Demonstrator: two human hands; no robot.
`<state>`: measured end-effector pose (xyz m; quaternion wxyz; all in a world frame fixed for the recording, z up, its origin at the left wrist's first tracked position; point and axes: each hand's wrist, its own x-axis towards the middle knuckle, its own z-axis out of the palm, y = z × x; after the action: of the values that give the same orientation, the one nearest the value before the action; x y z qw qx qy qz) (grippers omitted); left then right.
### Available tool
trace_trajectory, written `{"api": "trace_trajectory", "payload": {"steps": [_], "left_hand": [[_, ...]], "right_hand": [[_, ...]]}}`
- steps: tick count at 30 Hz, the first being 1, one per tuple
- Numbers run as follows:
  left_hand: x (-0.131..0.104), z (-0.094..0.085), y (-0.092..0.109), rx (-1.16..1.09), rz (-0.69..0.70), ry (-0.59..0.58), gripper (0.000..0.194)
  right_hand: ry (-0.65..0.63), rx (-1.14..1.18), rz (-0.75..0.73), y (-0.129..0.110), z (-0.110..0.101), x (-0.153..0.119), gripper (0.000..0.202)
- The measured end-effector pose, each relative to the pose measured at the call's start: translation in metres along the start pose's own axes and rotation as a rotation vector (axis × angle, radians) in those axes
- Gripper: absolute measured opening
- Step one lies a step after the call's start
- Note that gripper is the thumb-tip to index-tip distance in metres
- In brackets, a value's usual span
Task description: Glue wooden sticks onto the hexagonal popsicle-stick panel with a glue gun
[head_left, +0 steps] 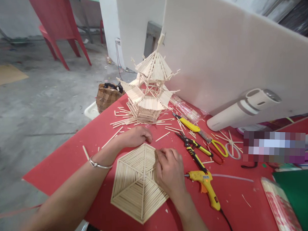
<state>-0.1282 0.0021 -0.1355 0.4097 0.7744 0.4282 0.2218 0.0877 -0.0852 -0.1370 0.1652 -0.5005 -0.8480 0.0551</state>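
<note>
A flat hexagonal panel of thin wooden sticks point(131, 192) lies on the red tabletop point(95, 201), with ribs meeting at its centre. My right hand point(169, 166) is at the panel's right edge, its fingers bent and pressed together; what they hold, if anything, is hidden. Just beyond the panel's top corner is my left hand point(136, 136), fingers curled over the table, their tips partly hidden. Behind it stands a tiered stick pagoda point(151, 102) with loose sticks point(128, 120) around its base. A yellow glue gun point(206, 179) lies right of my right hand.
Pliers point(195, 157), a yellow cutter point(189, 124) and yellow-handled scissors point(218, 146) lie at the right. Farther back are a white tumbler point(235, 113) and a pale board point(211, 57). Packaged sticks point(283, 211) lie at the right edge. A red chair point(55, 21) stands on the floor.
</note>
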Motion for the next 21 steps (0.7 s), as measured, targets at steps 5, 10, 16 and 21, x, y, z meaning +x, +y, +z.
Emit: {"api": "trace_trajectory", "payload": {"steps": [5, 10, 16, 21], "left_hand": [[0.000, 0.000, 0.001, 0.011, -0.018, -0.002, 0.038], [-0.001, -0.002, 0.004, -0.007, -0.083, 0.022, 0.030], [-0.008, -0.011, 0.018, -0.052, -0.076, 0.271, 0.024], [-0.049, -0.011, 0.034, 0.226, -0.206, 0.422, 0.023]], "right_hand": [[0.088, 0.034, -0.007, 0.003, -0.003, -0.003, 0.041], [0.239, 0.084, 0.019, 0.008, -0.015, -0.016, 0.039], [0.272, 0.136, 0.095, 0.003, -0.031, -0.065, 0.030], [0.298, 0.127, 0.161, 0.001, -0.027, -0.112, 0.027]]}}
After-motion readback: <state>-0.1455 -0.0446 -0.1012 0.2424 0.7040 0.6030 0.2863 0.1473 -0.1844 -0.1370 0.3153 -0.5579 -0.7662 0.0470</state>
